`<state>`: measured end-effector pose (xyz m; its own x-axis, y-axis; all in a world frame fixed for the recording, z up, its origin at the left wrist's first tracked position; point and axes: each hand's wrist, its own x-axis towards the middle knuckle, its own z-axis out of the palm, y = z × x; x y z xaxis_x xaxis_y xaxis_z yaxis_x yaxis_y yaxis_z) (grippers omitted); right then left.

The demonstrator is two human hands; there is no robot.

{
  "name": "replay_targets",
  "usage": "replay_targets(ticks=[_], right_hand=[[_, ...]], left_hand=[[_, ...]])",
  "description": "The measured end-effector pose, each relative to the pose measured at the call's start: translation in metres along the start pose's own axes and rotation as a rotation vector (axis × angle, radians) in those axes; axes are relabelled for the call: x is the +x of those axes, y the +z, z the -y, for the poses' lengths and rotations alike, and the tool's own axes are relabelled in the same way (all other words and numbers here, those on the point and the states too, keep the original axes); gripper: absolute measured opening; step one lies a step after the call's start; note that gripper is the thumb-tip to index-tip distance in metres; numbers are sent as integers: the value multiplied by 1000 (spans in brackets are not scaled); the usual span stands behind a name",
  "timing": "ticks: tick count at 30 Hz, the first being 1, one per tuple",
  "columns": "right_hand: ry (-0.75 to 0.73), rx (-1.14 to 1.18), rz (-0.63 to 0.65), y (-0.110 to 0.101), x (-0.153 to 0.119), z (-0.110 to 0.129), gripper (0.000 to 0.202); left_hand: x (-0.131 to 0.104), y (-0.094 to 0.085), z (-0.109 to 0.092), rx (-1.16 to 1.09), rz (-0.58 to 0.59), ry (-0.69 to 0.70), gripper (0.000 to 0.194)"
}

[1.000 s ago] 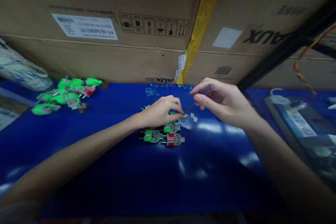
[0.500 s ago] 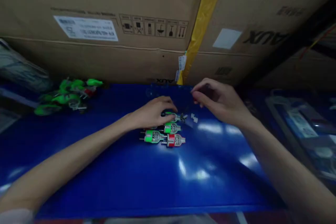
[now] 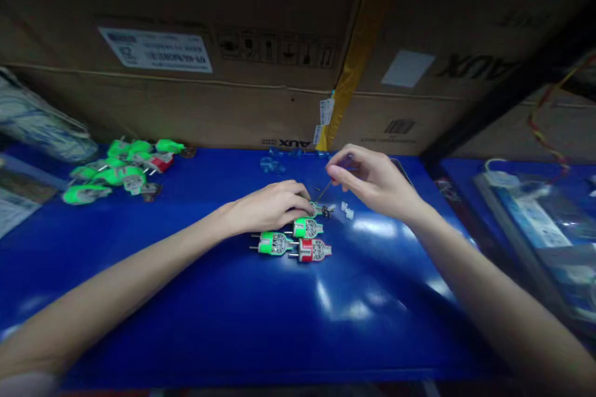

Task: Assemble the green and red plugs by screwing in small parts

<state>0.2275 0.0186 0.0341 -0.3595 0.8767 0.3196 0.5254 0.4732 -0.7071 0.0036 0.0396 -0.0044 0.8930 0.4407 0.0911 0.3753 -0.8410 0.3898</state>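
My left hand (image 3: pixel 279 206) presses its fingertips on an opened green plug (image 3: pixel 316 208), the farthest of a small group on the blue table. Its fingers hide much of that plug. My right hand (image 3: pixel 363 177) pinches a thin screwdriver (image 3: pixel 325 190), and the shaft slants down to the same plug; its handle is hidden in the palm. Nearer me lie another green plug (image 3: pixel 307 227), a green plug (image 3: pixel 273 243) to the left and a red plug (image 3: pixel 313 250), all with their insides showing. Small dark screws (image 3: pixel 328 211) and white clips (image 3: pixel 347 209) are just right of them.
A pile of green plugs (image 3: pixel 116 170), one partly red, lies at the far left. Clear plastic pieces (image 3: pixel 271 165) sit near the cardboard box (image 3: pixel 223 111) along the back. A transparent case (image 3: pixel 531 217) stands at the right.
My right hand has moved left and slightly down, bringing the screwdriver's shaft to the plug. My left hand stays at the same plug, with its fingers slightly shifted.
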Motion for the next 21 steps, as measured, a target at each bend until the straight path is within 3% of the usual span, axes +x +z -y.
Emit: replay_targets(ticks=[21], right_hand=[[6, 6, 33, 7, -1, -1, 19]], left_hand=[[0, 1, -1, 17, 52, -25, 28]])
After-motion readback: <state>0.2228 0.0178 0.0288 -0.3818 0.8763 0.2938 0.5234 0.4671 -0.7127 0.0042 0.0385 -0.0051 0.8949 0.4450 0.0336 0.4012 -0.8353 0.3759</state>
